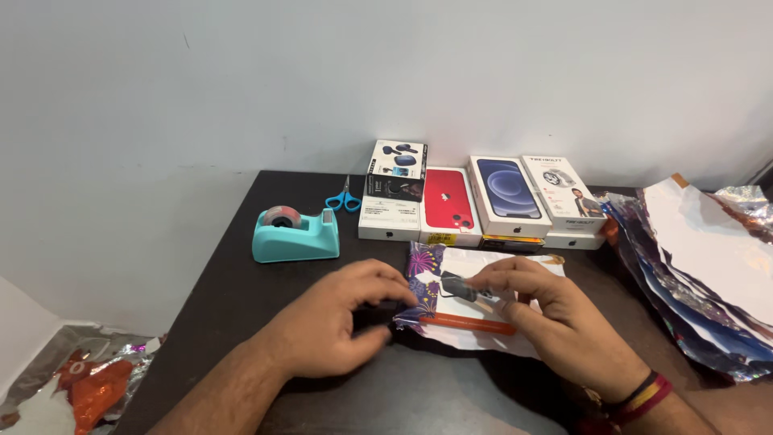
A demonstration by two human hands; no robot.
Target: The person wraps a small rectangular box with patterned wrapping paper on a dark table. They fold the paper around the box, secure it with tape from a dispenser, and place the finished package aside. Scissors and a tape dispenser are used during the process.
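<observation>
A small box partly wrapped in purple flowered gift paper (475, 302) lies on the dark table (241, 290) in front of me, its white underside and an orange edge showing. My left hand (338, 326) presses down on the paper's left edge with curled fingers. My right hand (547, 318) rests on the right side of the package, thumb and forefinger pinching a small dark piece near the paper fold. Red and yellow threads circle my right wrist.
A teal tape dispenser (295, 234) stands at the left, blue-handled scissors (345, 198) behind it. Several product boxes (483, 201) line the wall. Shiny wrapping sheets (708, 266) pile up at right. Crumpled foil (88, 387) lies on the floor at lower left.
</observation>
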